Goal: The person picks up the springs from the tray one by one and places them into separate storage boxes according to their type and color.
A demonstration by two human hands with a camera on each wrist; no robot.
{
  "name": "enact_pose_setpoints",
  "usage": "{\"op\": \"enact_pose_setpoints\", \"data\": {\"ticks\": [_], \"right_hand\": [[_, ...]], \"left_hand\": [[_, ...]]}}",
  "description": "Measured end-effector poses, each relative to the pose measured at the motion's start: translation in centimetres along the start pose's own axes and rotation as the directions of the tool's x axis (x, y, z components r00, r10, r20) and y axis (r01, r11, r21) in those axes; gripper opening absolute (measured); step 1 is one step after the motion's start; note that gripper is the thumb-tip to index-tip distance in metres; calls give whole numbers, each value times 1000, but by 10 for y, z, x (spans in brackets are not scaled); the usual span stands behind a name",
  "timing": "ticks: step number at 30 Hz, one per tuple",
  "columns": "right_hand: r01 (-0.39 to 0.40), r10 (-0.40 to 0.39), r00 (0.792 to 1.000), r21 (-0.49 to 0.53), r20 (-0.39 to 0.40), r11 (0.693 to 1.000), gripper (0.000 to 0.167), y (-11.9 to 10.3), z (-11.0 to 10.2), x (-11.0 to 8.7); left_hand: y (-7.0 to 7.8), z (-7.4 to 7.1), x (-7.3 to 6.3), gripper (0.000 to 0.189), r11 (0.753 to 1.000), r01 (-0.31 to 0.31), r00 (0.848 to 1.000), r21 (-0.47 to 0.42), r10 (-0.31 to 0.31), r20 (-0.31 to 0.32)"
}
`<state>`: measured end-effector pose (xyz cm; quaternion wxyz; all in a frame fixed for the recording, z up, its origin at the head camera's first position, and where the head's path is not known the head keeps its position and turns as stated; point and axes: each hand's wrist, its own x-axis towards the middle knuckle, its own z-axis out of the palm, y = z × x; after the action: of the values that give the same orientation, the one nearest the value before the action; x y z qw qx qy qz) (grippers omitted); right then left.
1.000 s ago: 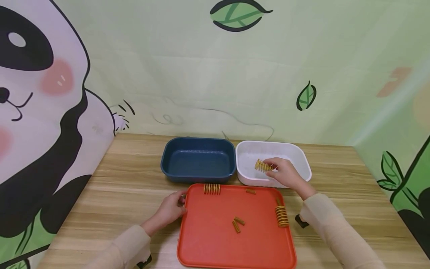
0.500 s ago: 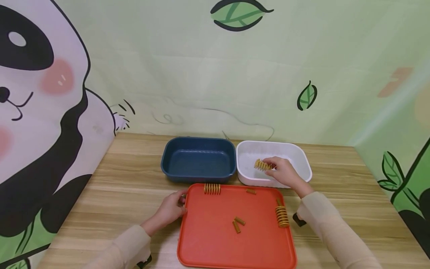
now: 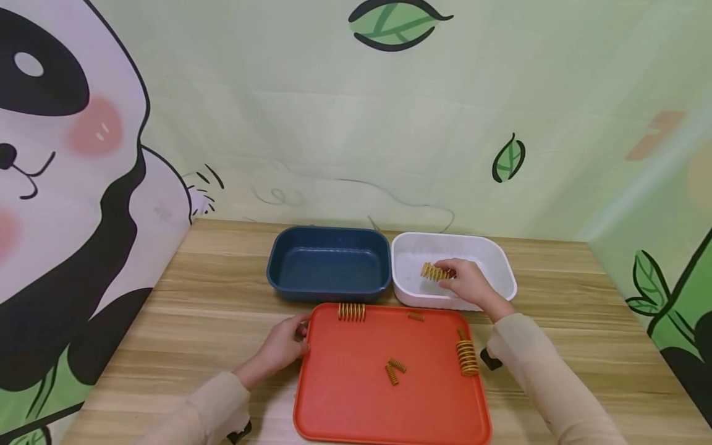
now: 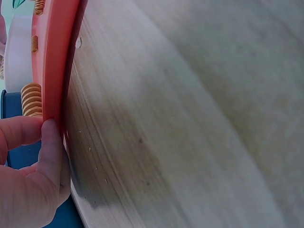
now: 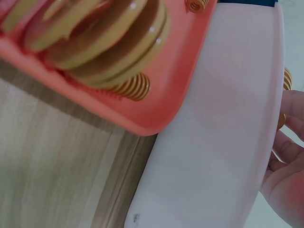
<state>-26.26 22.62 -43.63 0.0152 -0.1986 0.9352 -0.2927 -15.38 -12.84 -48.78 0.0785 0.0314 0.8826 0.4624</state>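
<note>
My right hand (image 3: 469, 285) pinches a large golden coil spring (image 3: 432, 272) inside the white bin's outline in the head view. In the right wrist view, part of that spring (image 5: 287, 80) shows past the bin's wall, beside the fingers. With thumb and fingers, my left hand (image 4: 35, 161) grips the left rim of the red tray (image 3: 345, 402). One large spring (image 3: 351, 313) lies at the tray's far edge and another (image 3: 467, 357) along its right edge. Small springs lie on it too: two in the middle (image 3: 392, 374) and one near the far rim (image 3: 415, 316).
The white bin (image 3: 408, 296) and a dark blue bin (image 3: 328, 295) stand side by side behind the tray on a wood-grain table (image 3: 222, 284). A cloth backdrop (image 3: 311, 123) with a printed panda and leaves rises behind the table.
The right sleeve has shifted slightly to the left. The held spring stays almost in the same spot, and the left hand and tray have not visibly moved.
</note>
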Motion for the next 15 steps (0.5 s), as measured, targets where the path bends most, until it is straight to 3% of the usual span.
{"op": "enact_pose_setpoints", "data": {"ticks": [15], "right_hand": [[-52,51,999,31,9,998,34,11,3,3]], "left_hand": [[-1,0,1,53,1000,0,1000,10,0,-4]]}}
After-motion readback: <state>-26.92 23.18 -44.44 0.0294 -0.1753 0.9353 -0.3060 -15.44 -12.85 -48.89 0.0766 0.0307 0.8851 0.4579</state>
